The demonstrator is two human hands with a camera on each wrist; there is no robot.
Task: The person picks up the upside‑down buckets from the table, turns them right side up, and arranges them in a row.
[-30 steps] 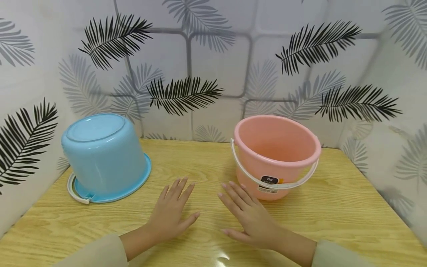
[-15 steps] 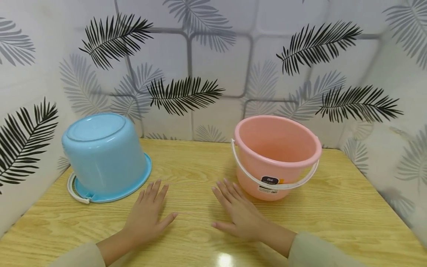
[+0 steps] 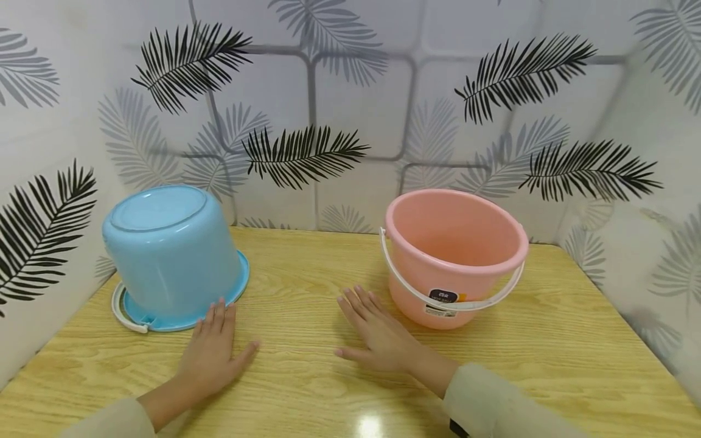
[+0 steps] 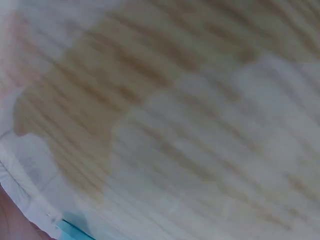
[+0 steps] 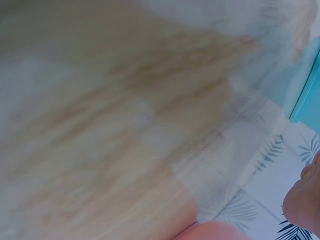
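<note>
On the left of the head view a light blue bucket (image 3: 170, 255) stands upside down, its white handle (image 3: 123, 310) lying on the wooden table. My left hand (image 3: 210, 359) is just in front of it, palm down with straight fingers. Its fingertips overlap the bucket's rim; whether they touch it I cannot tell. A pink bucket (image 3: 421, 286) stands upright at the right, mouth up, its white handle hanging across the front. My right hand (image 3: 383, 337) is left of and in front of this bucket, fingers straight and thumb spread. Neither hand holds anything.
Pale wallpaper (image 3: 361, 109) with dark leaf prints rises behind the wood-grain table (image 3: 306, 274) and along both sides. The left wrist view mostly shows blurred tabletop. In the right wrist view, blue bucket (image 5: 309, 95) and pink bucket (image 5: 215, 232) edges show.
My left hand has moved left, from the middle of the table to the blue bucket's front rim. My right hand has shifted slightly left and away from me. Both buckets have stayed put.
</note>
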